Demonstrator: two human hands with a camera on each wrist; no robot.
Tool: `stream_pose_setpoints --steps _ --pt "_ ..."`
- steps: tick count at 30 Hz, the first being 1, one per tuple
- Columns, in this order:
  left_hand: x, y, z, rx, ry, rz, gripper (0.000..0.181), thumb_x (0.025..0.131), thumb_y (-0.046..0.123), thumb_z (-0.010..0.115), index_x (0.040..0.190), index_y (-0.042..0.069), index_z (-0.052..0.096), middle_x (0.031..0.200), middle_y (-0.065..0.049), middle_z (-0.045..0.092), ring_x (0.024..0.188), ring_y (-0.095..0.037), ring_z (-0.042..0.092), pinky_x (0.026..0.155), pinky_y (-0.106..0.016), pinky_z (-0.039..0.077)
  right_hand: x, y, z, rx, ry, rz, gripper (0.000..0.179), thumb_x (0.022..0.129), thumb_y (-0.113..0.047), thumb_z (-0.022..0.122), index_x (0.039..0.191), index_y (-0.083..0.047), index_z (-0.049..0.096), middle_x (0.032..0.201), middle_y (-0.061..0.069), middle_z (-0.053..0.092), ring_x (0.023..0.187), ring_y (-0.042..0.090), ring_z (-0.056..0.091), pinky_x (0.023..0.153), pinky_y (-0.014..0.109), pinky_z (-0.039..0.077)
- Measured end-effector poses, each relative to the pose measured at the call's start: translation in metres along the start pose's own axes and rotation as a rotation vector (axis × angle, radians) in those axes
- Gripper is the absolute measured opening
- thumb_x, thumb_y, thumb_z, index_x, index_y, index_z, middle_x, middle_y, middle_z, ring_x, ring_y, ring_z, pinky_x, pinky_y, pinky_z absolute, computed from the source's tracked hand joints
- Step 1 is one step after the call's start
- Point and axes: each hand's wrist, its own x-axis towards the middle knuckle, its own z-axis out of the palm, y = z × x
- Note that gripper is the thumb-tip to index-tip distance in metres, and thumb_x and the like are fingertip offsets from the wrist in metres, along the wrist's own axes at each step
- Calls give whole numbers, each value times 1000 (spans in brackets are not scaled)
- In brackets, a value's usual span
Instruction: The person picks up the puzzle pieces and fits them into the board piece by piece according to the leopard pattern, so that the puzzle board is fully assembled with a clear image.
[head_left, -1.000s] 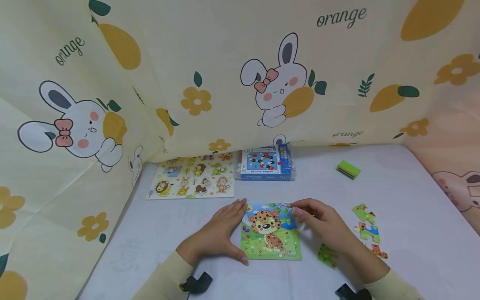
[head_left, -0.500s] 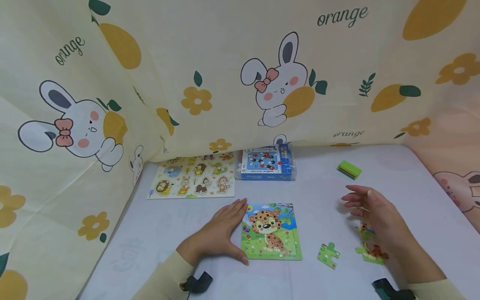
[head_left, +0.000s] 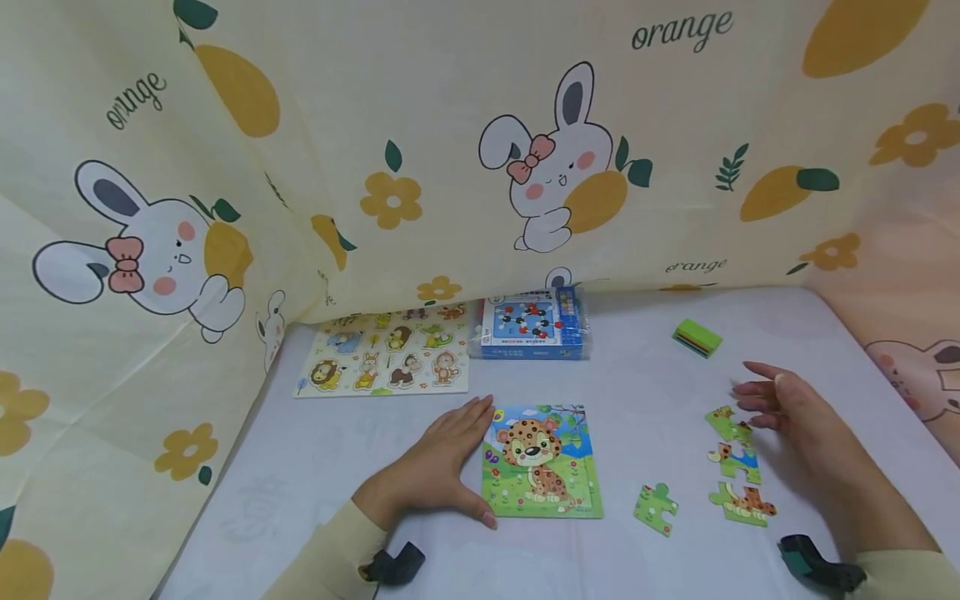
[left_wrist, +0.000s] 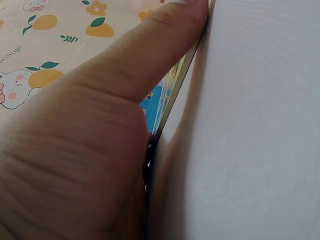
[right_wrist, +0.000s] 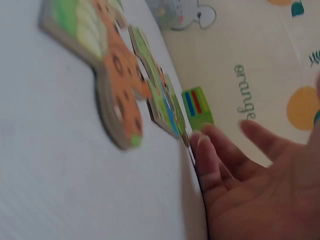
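Observation:
The square puzzle board (head_left: pixel 536 492) with a leopard cub picture lies flat on the white table. My left hand (head_left: pixel 438 462) rests along its left edge, fingers stretched toward the far corner and thumb at the near corner; the left wrist view shows the thumb (left_wrist: pixel 165 25) on the board's edge. On the right, my right hand (head_left: pixel 798 408) hovers loosely bent with nothing in it, fingertips beside the farthest puzzle piece (head_left: pixel 723 423). Below that lie a blue and green piece (head_left: pixel 738 462) and a spotted piece (head_left: pixel 746 505). One green piece (head_left: pixel 656 508) lies nearer the board.
Behind the board are a sheet of animal pictures (head_left: pixel 382 383) and a blue boxed molecule set (head_left: pixel 528 352) in clear plastic. A green block with coloured stripes (head_left: pixel 697 337) stands at the back right. A printed curtain (head_left: pixel 450 167) hangs along the back and left.
My right hand has left the board's upper right corner and moved right to the loose pieces, uncovering the green piece on the way. The left hand has stayed in place.

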Motion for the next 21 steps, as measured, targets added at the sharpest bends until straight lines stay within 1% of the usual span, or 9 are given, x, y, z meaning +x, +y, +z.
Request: stream_pose_setpoints --steps 2,5,8,9,10,13,15,19,21 --pt "0 0 0 0 1 3 154 63 84 89 175 10 13 182 2 0 165 -15 -3 132 -45 2 0 3 -3 -124 -28 36 46 121 -25 32 166 -19 42 136 -7 68 115 2 64 89 13 52" --pt "0 0 0 0 2 4 154 63 84 88 175 10 13 182 2 0 165 -15 -3 132 -45 3 1 3 -4 -287 -66 133 54 119 -32 44 167 -7 38 143 6 64 114 3 60 89 26 51" --pt "0 0 0 -3 -1 5 154 63 84 88 175 10 13 182 2 0 165 -15 -3 132 -45 3 1 2 -4 -410 -114 200 66 113 -36 63 165 -2 40 151 21 57 119 15 55 86 30 46" --pt "0 1 0 -5 -2 4 154 63 84 88 175 9 13 182 2 0 165 -16 -3 132 -45 3 1 2 -3 -435 -127 207 68 110 -36 69 163 -1 43 152 24 54 121 21 55 88 28 47" --pt "0 1 -1 -6 -3 4 154 63 84 88 175 9 13 182 2 0 165 -16 -3 132 -45 3 2 1 -2 -462 -135 210 69 107 -36 74 161 -1 48 153 25 53 124 27 53 88 21 46" --pt "0 2 -1 -7 -5 1 154 63 83 90 175 9 14 182 2 0 165 -16 -2 132 -45 3 2 -1 0 -517 -152 197 64 101 -32 83 150 2 59 150 26 48 128 42 49 83 9 40" --pt "0 2 -2 -5 -5 -1 154 63 82 90 175 9 14 182 2 0 165 -16 -2 132 -45 3 2 -3 2 -541 -153 192 58 99 -30 84 143 3 65 146 26 47 129 46 47 88 14 42" --pt "-1 2 -1 -4 -4 -2 154 63 82 91 175 10 14 182 2 0 165 -16 -2 132 -45 3 4 -8 6 -531 -149 199 49 101 -23 82 139 3 66 142 27 47 125 47 46 90 36 47" --pt "0 2 -1 -6 -5 -4 154 63 81 91 175 10 14 182 3 0 165 -15 -3 132 -45 3 4 -9 8 -516 -141 202 48 101 -20 82 139 3 63 139 25 51 120 43 49 88 34 48"
